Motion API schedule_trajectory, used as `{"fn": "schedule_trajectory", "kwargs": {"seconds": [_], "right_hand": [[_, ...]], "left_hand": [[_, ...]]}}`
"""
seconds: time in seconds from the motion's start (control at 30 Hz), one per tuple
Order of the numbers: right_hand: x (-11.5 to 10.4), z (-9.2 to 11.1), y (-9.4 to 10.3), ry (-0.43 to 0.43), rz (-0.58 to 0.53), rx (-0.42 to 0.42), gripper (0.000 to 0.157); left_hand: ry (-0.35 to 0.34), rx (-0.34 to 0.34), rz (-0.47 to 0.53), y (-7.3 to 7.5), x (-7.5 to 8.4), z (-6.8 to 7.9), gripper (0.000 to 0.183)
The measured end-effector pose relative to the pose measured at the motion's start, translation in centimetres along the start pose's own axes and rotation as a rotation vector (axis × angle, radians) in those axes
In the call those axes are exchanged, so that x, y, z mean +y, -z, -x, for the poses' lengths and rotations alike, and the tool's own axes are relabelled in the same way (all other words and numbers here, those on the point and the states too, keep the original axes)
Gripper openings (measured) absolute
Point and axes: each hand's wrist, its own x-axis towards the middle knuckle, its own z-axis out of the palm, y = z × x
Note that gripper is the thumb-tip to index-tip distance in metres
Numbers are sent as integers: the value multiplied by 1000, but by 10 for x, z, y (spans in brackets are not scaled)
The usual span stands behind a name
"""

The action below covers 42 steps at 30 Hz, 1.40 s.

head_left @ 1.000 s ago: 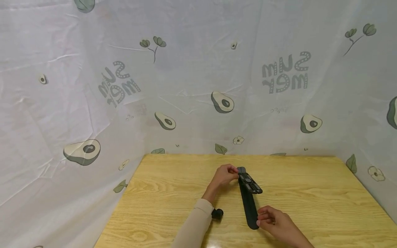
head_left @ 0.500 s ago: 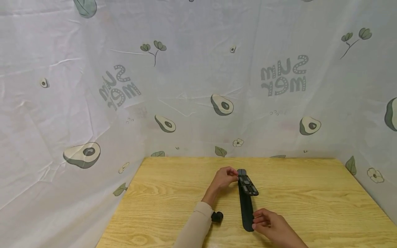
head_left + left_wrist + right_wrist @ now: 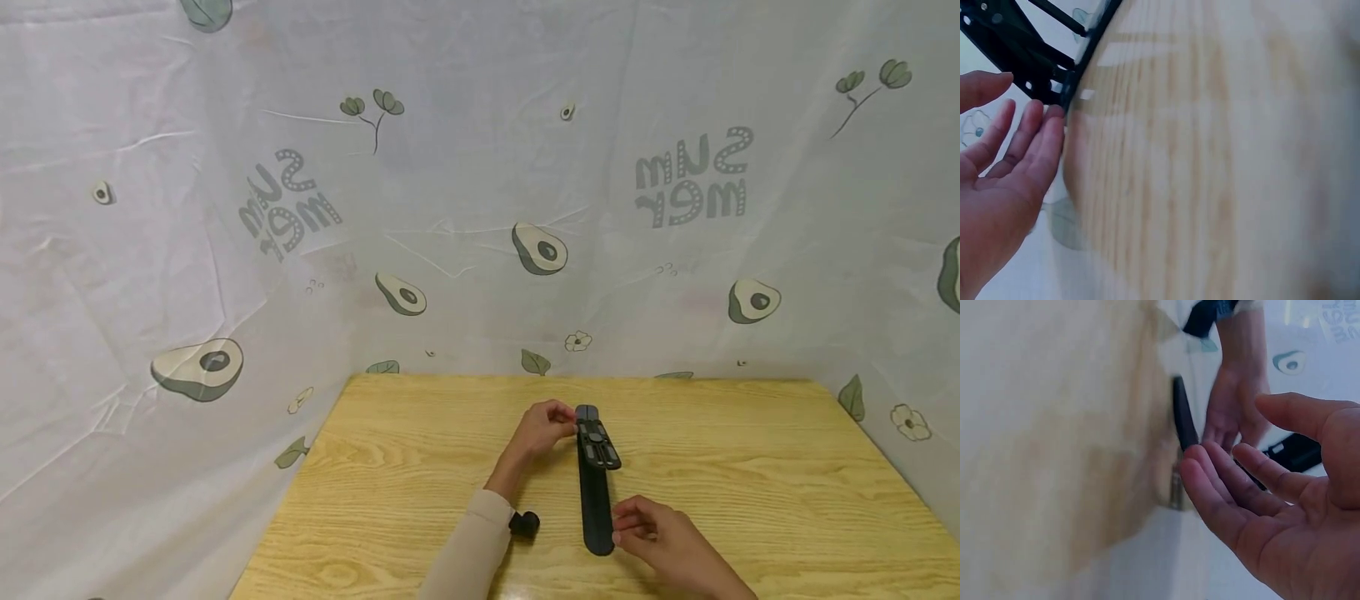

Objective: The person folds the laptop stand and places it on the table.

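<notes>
A black folding stand (image 3: 596, 512) lies on the table, its long flat base running away from the person. The base has a rounded near end, and above its far half a hinged plate (image 3: 598, 443) with grey pads is raised at a slant. My left hand (image 3: 542, 429) is beside the far end, fingertips right at its left edge; in the left wrist view its fingers reach to the hinge brackets (image 3: 1007, 44), thumb apart. At the near end my right hand (image 3: 660, 533) has its fingertips against the right edge, fingers loosely bent and thumb apart in the right wrist view.
The wood-grain table (image 3: 750, 475) extends on both sides of the stand. A printed curtain (image 3: 465, 167) hangs close behind its back edge and along the sides. A black wrist camera (image 3: 525, 524) sticks out from the left sleeve (image 3: 472, 542).
The near end of the stand has swung left, so the base points straighter away. My right hand moved left with it, while the left hand stayed by the far end.
</notes>
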Motion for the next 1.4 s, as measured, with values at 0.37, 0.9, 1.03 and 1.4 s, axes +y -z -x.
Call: {"fn": "schedule_trajectory", "kwargs": {"seconds": [0.37, 0.9, 1.03, 1.4], "right_hand": [[-15, -23, 36, 62, 179, 262, 41], [12, -67, 36, 161, 265, 349, 52], [15, -75, 33, 178, 257, 364, 55], [27, -94, 32, 211, 194, 331, 56]], "left_hand": [[-41, 44, -97, 17, 15, 26, 34], [-117, 22, -207, 8, 23, 48, 56], [-119, 26, -181, 4, 22, 47, 56], [-117, -25, -27, -5, 16, 35, 55]]}}
